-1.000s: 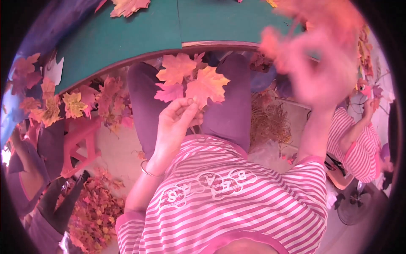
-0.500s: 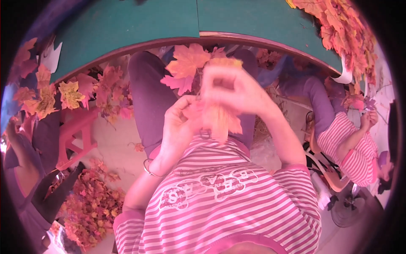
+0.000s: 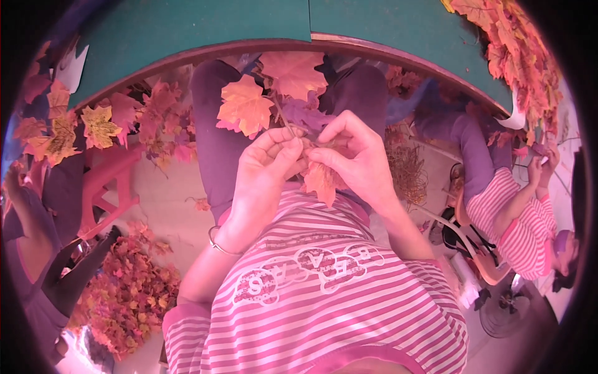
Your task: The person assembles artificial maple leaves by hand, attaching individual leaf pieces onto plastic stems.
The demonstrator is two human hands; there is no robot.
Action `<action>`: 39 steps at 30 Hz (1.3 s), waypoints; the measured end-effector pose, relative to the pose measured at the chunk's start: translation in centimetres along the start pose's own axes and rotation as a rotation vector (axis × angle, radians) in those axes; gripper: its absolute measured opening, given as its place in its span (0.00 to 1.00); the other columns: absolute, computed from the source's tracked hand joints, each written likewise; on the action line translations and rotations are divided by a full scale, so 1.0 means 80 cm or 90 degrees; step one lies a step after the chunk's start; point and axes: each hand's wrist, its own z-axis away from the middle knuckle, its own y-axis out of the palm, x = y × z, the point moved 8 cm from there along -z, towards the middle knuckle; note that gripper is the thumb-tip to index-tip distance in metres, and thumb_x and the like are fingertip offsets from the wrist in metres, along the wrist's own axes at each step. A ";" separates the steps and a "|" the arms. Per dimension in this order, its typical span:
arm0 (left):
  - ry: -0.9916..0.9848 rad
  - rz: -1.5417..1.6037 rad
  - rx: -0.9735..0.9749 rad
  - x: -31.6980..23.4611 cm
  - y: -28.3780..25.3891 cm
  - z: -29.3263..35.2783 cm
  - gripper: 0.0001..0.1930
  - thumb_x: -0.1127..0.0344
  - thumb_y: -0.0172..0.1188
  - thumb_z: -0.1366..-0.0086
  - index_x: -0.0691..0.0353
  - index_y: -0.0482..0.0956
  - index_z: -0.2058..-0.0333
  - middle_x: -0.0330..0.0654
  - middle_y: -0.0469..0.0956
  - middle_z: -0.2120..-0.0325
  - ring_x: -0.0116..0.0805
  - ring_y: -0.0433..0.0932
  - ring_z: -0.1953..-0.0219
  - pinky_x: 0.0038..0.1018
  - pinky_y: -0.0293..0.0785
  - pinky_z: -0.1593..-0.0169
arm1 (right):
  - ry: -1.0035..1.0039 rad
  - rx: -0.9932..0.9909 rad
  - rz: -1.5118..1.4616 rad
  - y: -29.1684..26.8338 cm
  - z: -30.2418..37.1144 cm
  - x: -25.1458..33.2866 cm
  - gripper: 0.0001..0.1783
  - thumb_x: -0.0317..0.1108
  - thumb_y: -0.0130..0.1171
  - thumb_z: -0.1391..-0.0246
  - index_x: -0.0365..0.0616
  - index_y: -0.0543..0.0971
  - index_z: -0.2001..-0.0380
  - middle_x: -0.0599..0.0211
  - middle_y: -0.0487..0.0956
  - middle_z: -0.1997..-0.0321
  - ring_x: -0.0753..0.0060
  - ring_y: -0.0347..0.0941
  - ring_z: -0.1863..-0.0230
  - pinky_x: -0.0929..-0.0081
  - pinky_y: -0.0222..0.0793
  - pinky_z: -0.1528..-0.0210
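Over my lap I hold a spray of artificial maple leaves (image 3: 246,106), with orange, pink and purple leaves fanning out beyond my fingers. My left hand (image 3: 269,163) is closed, thumb and fingers pinching the brown stem (image 3: 283,115). Close beside it, my right hand (image 3: 356,156) has its thumb and forefinger bent toward the same stem. What those fingertips grip is too small to make out. A smaller orange leaf (image 3: 321,182) hangs below the two hands, near my striped shirt.
Ahead curves a green tabletop (image 3: 205,22), with heaped autumn leaves (image 3: 514,50) at its right. A leaf pile (image 3: 128,293) lies on the floor at left, near a pink stool (image 3: 115,187). Co-workers sit on both sides; the right one wears a striped shirt (image 3: 514,224).
My right hand, blurred and raised over the leaves before, has come down beside my left hand. The spray has turned, and its leaves now spread farther apart.
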 end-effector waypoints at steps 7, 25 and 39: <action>0.034 0.035 -0.009 0.000 0.000 -0.001 0.10 0.67 0.62 0.28 0.64 0.77 0.52 0.41 0.83 0.59 0.26 0.82 0.58 0.23 0.80 0.52 | -0.105 -0.070 -0.015 0.004 0.011 0.002 0.09 0.14 0.66 0.46 0.32 0.81 0.61 0.64 0.80 0.60 0.76 0.80 0.60 0.79 0.78 0.54; -0.068 -0.073 0.076 0.007 0.020 0.007 0.05 0.69 0.62 0.29 0.64 0.80 0.59 0.39 0.81 0.58 0.25 0.81 0.58 0.25 0.81 0.52 | -0.214 -0.123 0.262 -0.012 0.026 0.042 0.07 0.24 0.72 0.55 0.36 0.83 0.72 0.62 0.80 0.72 0.66 0.78 0.72 0.72 0.72 0.69; -0.110 -0.009 0.005 0.026 0.018 -0.003 0.07 0.70 0.53 0.24 0.62 0.71 0.51 0.42 0.78 0.56 0.32 0.83 0.57 0.27 0.84 0.55 | -0.636 -0.725 0.603 -0.411 -0.006 0.342 0.06 0.25 0.61 0.43 0.38 0.84 0.63 0.55 0.82 0.65 0.60 0.80 0.64 0.69 0.75 0.62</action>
